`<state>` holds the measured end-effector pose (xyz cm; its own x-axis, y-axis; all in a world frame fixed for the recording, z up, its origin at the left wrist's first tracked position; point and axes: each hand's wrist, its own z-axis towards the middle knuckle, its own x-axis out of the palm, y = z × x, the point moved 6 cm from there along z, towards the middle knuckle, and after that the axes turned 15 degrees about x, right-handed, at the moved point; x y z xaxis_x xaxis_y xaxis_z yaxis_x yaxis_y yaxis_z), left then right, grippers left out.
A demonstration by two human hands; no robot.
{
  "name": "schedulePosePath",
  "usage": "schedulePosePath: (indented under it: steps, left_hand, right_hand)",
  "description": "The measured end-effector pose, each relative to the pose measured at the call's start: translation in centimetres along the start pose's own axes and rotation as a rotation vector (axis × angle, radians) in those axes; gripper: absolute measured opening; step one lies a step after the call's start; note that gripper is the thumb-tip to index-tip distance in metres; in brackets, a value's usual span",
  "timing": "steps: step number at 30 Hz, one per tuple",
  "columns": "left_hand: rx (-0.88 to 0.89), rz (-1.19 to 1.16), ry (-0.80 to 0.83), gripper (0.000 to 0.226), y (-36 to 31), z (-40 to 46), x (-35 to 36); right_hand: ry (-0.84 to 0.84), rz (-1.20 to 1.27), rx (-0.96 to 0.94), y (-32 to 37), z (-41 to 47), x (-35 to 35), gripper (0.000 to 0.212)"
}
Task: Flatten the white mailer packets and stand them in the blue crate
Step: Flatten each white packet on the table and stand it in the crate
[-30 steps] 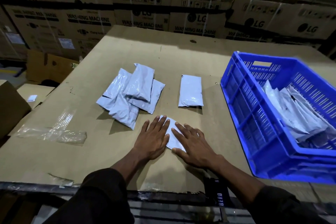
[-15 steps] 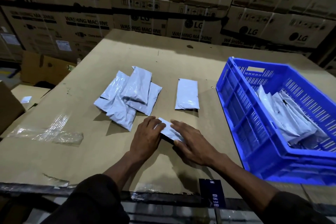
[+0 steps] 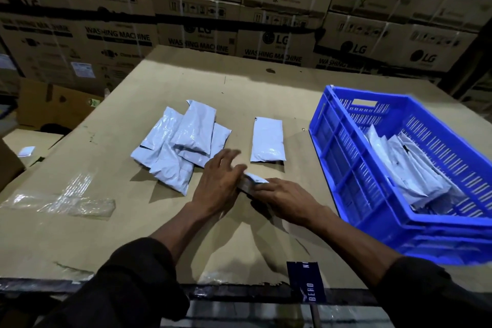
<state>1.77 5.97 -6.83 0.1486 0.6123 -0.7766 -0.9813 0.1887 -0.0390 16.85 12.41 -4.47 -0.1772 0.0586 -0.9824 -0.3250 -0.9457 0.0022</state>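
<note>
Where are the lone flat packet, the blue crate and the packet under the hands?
Lone flat packet (image 3: 267, 140), head view, its middle.
Blue crate (image 3: 343, 165), head view, near side wall.
Packet under the hands (image 3: 254, 179), head view, exposed corner.

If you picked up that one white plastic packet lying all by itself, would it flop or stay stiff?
The lone white plastic mailer packet would probably flop a little: its film is thin and wrinkled. It looks padded rather than empty, so likely light but not limp. The glossy sheen near its bottom edge suggests it could slide across the brown cardboard tabletop and slip from a loose hold.
</note>
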Motion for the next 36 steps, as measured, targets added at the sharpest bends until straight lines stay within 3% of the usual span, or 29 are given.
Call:
schedulePosePath:
  steps: [1,5,15,23,27,36]
  left_hand:
    - [-0.069,-0.001,-0.047,0.046,-0.2,-0.3,-0.1]
    - [-0.195,-0.049,-0.117,0.067,-2.4,-2.5,0.6]
    - [-0.148,-0.156,0.050,0.078,-6.5,-1.1,5.9]
    - [-0.135,-0.088,0.225,0.054,-9.0,2.3,10.8]
    - [-0.132,-0.037,0.279,0.050,-10.4,4.1,12.8]
    - [-0.176,0.028,0.335,0.052,-12.0,6.5,15.1]
  right_hand:
    - [-0.017,0.009,0.007,-0.3,-0.1,-0.2,0.027]
    - [-0.132,0.096,0.106,-2.2,-0.4,-1.4,0.055]
    - [-0.528,0.155,0.225,-8.3,-1.7,-11.9,0.033]
    - [-0.770,0.032,0.389,-18.0,-6.1,-20.8,0.027]
    - [-0.763,-0.016,0.466,-22.8,-9.2,-21.2,0.029]
    - [-0.456,-0.082,0.535,-30.9,-13.7,-14.8,0.036]
